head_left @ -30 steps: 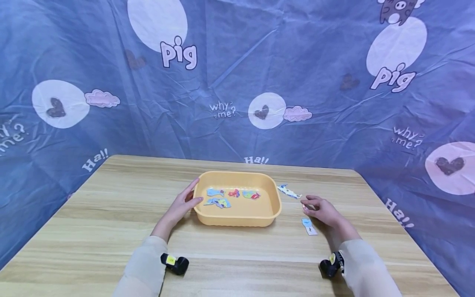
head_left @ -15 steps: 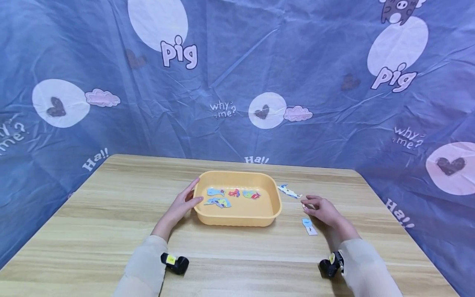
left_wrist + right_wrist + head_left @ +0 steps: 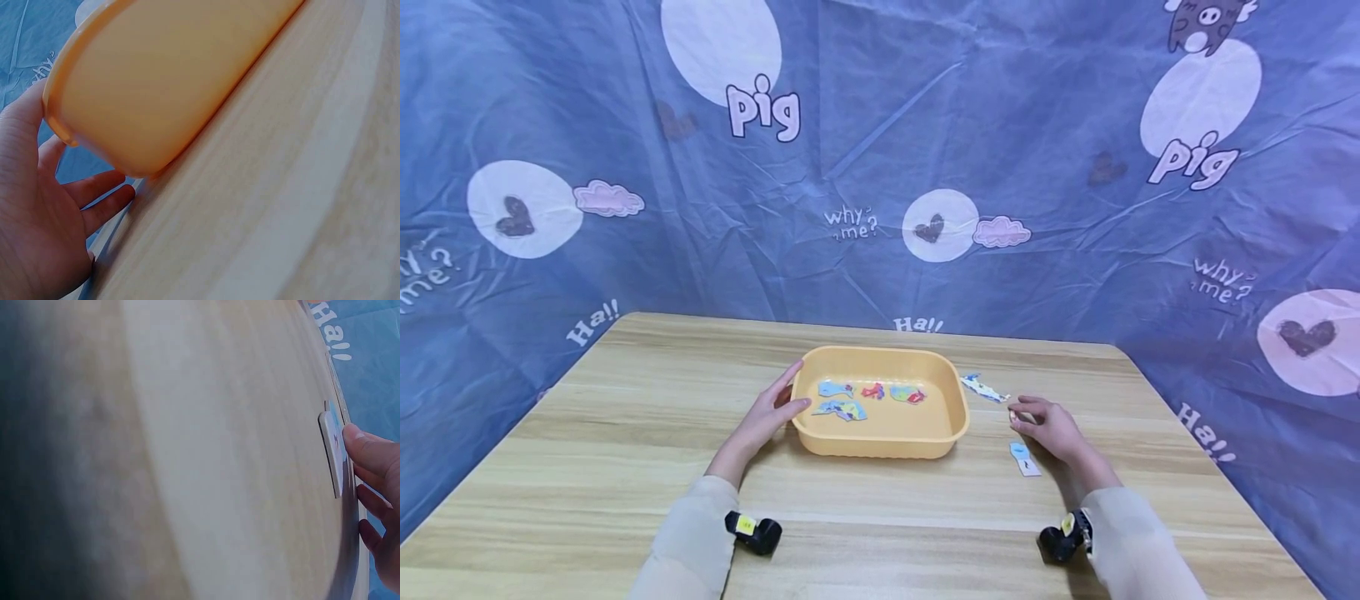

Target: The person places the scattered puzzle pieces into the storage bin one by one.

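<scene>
My left hand (image 3: pixel 767 412) holds the left end of a yellow plastic basin (image 3: pixel 880 447), thumb over the rim and the other fingers outside, as the left wrist view shows. Inside lie several puzzle pieces, one light blue (image 3: pixel 835 388), one red (image 3: pixel 873 390). On the table to the right, my right hand (image 3: pixel 1051 425) pinches a small whitish-pink piece (image 3: pixel 1012 416) between thumb and index finger, mostly covered by the fingers. Just in front of that hand lies a blue-and-white puzzle piece (image 3: pixel 1025 460). Behind it is a longer blue-and-cream piece (image 3: pixel 983 387), beside the basin.
The wooden table (image 3: pixel 880 533) reaches back to a blue printed cloth (image 3: pixel 880 167) hanging behind and at both sides. A black camera sits on each wrist, the left one (image 3: pixel 760 535) and the right one (image 3: pixel 1063 537).
The right wrist and forearm have shifted very slightly to the left. The left hand, the basin and the pieces stay where they were.
</scene>
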Demonstrator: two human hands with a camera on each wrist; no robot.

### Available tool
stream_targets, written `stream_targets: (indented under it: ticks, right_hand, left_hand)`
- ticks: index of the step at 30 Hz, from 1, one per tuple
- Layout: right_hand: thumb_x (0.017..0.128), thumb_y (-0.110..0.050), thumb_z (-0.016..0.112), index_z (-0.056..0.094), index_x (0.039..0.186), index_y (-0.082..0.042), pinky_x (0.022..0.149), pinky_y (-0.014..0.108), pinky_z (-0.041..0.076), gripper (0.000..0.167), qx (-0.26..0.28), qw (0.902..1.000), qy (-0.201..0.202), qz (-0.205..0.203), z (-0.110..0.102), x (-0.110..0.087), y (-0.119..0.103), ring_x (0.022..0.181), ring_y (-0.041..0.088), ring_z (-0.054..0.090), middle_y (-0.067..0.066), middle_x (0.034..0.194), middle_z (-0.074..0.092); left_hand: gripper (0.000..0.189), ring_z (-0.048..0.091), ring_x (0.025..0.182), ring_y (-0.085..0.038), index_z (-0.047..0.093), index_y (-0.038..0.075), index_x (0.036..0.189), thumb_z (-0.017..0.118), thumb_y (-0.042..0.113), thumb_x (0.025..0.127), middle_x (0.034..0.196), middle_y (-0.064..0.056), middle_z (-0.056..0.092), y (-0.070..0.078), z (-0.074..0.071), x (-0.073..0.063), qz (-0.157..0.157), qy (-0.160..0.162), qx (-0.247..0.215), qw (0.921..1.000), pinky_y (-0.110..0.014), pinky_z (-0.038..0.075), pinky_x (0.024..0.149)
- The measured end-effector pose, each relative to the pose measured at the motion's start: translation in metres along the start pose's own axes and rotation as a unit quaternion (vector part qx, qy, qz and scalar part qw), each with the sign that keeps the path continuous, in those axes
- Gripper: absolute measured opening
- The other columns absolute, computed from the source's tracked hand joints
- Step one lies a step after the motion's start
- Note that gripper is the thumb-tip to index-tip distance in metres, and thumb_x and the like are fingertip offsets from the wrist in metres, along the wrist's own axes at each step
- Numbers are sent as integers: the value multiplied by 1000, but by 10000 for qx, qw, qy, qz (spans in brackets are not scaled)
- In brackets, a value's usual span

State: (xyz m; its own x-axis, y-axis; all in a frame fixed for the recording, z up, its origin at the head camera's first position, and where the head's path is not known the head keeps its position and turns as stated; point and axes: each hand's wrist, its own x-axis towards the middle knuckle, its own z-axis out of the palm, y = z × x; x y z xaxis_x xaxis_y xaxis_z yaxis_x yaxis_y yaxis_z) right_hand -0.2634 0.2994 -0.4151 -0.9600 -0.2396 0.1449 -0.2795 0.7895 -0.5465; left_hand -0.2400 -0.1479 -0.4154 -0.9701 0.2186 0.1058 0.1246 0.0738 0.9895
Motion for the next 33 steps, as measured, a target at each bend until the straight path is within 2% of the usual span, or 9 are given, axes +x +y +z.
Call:
stream_targets:
  ticks: [4, 8, 11, 17, 25, 33]
  right_hand:
    - [78, -15, 64, 59, 107, 2, 92, 52, 28, 34, 230, 9996, 81, 143, 1, 0, -2, 110, 43, 36, 25, 118, 45]
    - [78, -17, 64, 58, 109, 2, 92, 50, 29, 36, 451, 9983, 174, 316, 1, 0, -4, 110, 41, 38, 24, 116, 47]
    - [79, -18, 63, 57, 110, 3, 90, 47, 34, 37, 581, 9969, 267, 460, 1, 0, -4, 105, 38, 44, 23, 113, 51]
    - [80, -13, 61, 55, 111, 6, 79, 40, 44, 37, 666, 9953, 404, 580, -1, 0, -9, 91, 32, 53, 22, 102, 57]
    - [83, -15, 58, 53, 112, 7, 88, 48, 36, 38, 887, 9932, 445, 608, -5, 4, -17, 103, 38, 46, 23, 108, 54]
    - [83, -15, 57, 51, 113, 9, 86, 43, 39, 39, 1172, 9905, 411, 597, -6, 10, -28, 101, 34, 49, 22, 107, 55]
  left_hand:
    - [66, 29, 121, -30, 22, 18, 138, 58, 18, 83, 138, -15, 22, -3, 0, 1, 58, 33, 100, 9999, -36, 31, 94]
    - [65, 27, 121, -32, 20, 12, 138, 56, 13, 84, 138, -18, 21, 13, 4, -5, -13, 0, 99, 10000, -38, 30, 95]
    - [64, 26, 121, -34, 18, 9, 138, 53, 8, 85, 137, -21, 20, 24, 6, -10, -63, -39, 75, 9999, -39, 29, 95]
    - [64, 27, 121, -34, 19, 9, 138, 53, 8, 84, 137, -21, 21, 23, 7, -11, -55, -44, 35, 10000, -39, 30, 95]
    - [64, 26, 121, -34, 19, 9, 138, 53, 7, 84, 137, -20, 20, 23, 7, -11, -43, -37, 12, 10000, -39, 31, 94]
    - [65, 26, 121, -34, 19, 9, 138, 54, 8, 84, 138, -20, 19, 23, 7, -11, -49, -22, 27, 10000, -39, 31, 94]
